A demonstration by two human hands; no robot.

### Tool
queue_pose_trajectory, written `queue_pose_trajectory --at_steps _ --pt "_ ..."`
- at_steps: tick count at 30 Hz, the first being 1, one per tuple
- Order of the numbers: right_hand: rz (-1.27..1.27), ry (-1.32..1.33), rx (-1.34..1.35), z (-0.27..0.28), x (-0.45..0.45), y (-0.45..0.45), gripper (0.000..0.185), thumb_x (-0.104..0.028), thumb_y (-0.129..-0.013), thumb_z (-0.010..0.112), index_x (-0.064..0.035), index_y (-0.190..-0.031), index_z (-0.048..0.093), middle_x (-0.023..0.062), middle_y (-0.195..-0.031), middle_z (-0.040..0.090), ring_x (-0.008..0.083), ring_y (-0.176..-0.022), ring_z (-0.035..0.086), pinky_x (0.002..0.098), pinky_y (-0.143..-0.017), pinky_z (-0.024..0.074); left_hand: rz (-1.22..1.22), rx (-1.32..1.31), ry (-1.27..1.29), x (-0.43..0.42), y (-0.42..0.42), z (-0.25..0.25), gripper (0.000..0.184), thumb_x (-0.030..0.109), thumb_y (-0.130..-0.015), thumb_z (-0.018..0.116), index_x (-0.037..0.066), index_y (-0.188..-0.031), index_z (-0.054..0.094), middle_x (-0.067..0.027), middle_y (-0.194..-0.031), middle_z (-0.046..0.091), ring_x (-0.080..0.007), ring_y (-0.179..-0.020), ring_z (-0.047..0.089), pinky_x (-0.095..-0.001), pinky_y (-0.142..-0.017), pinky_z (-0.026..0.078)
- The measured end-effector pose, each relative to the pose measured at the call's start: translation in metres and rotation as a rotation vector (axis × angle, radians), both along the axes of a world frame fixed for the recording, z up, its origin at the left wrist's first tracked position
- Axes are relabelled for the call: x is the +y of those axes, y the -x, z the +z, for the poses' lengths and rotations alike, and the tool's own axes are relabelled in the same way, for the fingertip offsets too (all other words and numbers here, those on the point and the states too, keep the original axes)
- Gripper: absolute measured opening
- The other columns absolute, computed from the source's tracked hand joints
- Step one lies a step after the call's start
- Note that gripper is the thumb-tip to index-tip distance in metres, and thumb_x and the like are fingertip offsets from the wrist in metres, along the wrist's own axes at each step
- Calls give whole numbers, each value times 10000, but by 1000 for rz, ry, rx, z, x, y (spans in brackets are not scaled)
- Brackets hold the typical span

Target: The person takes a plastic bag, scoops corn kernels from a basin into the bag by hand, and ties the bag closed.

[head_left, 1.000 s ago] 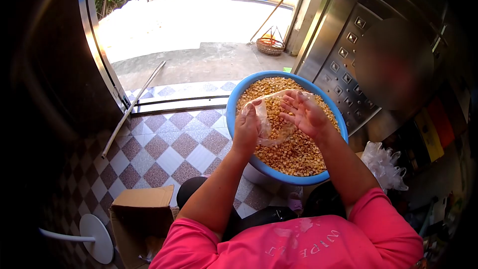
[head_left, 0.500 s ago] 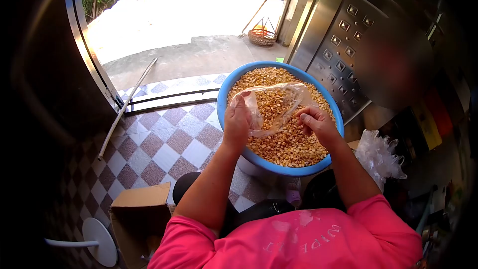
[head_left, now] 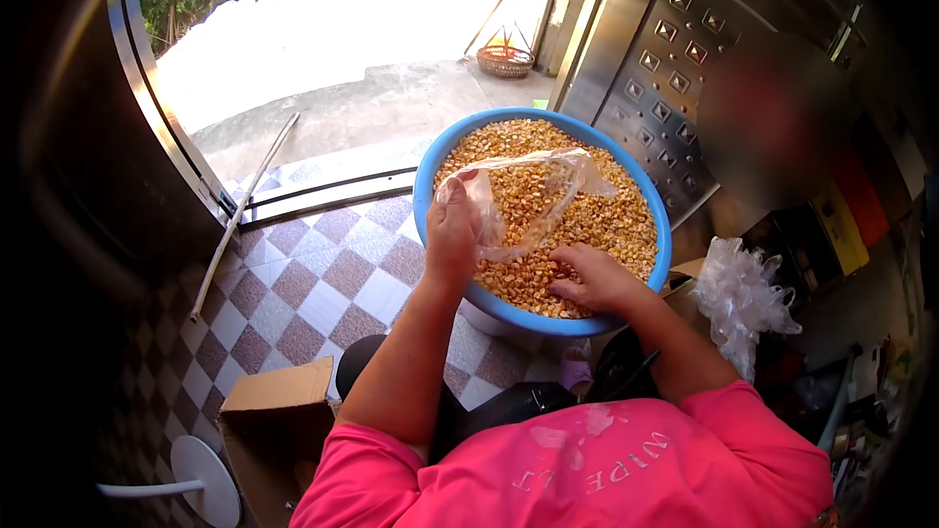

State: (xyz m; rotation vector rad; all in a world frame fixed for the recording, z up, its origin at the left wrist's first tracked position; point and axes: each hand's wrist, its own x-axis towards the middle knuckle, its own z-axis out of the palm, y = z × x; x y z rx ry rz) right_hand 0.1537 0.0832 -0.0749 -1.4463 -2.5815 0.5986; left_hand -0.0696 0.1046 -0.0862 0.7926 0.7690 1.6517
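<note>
A blue basin (head_left: 426,170) is filled with yellow corn kernels (head_left: 626,225). Over the kernels, my left hand (head_left: 454,233) grips the left side of a clear plastic bag (head_left: 585,174), whose mouth hangs wide. My right hand (head_left: 597,280) rests on the kernels near the basin's front right, fingers apart and curved down, their tips touching the corn. It is clear of the bag.
An open cardboard box (head_left: 284,387) and a round white stand base (head_left: 207,481) are at the lower left. Clear plastic bags (head_left: 739,295) lie bundled at the right. A pale pole (head_left: 241,217) leans by the doorway; a wicker basket (head_left: 506,61) stands outside.
My right hand has let go of the bag's right side and moved down onto the kernels. My left hand still holds the bag. The camera view has shifted slightly.
</note>
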Motion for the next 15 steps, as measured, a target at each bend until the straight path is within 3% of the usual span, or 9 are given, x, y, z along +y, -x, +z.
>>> queue_pose_trajectory --at_steps 3,5,6,8,9,10,12,15 --pt "35 -37 45 -18 10 -3 359 -200 -790 621 -64 -1114 546 180 -989 569 332 -982 550 382 -855 440 -13 5 5 -1 1 -1 348 293 -985 342 28 -1126 519 78 -539 279 -22 -453 247 -192 -409 222" --pt "28 -29 265 -29 16 -7 255 -106 -824 572 -42 -1070 559 136 -842 593 251 -760 599 324 -683 481 -8 20 5 0 2 -1 353 298 -985 340 28 -1130 516 76 -538 282 -24 -452 250 -195 -408 227" --pt "31 -30 265 -30 18 -10 255 -106 -824 572 -42 -1070 559 136 -842 593 251 -760 599 324 -683 481 -5 35 7 1 2 0 357 303 -985 339 28 -1133 514 73 -537 286 -26 -452 254 -198 -406 233" --pt "-294 510 474 -10 13 -6 196 -70 -858 513 -28 -1045 557 87 -743 569 126 -522 518 255 -462 410 -8 42 -5 0 3 -1 362 308 -985 338 28 -1135 512 72 -536 288 -28 -449 253 -200 -406 234" --pt "-409 695 623 8 5 -2 153 -82 -888 489 -37 -1019 554 50 -745 540 44 -439 409 207 -363 290 -14 49 -15 0 3 -1 367 313 -985 338 27 -1138 511 70 -535 291 -30 -446 252 -201 -406 235" --pt "-407 693 621 5 7 -6 153 -82 -888 489 -37 -1019 554 50 -745 540 44 -439 409 207 -363 290 -11 47 -17 1 2 -1 367 313 -985 338 27 -1138 511 70 -535 291 -30 -446 252 -201 -406 235" --pt "-456 949 1011 -3 13 -19 125 -96 -901 490 -51 -1005 544 43 -741 529 37 -442 395 187 -355 267 -20 18 -21 2 1 -3 374 317 -984 338 26 -1141 512 73 -535 292 -29 -442 251 -200 -405 236" --pt "-491 1068 1138 4 18 -22 133 -123 -910 504 -61 -1022 538 42 -764 534 27 -441 372 164 -365 271 -27 27 -9 0 2 0 376 317 -984 338 23 -1144 511 75 -534 291 -28 -440 254 -196 -405 238"
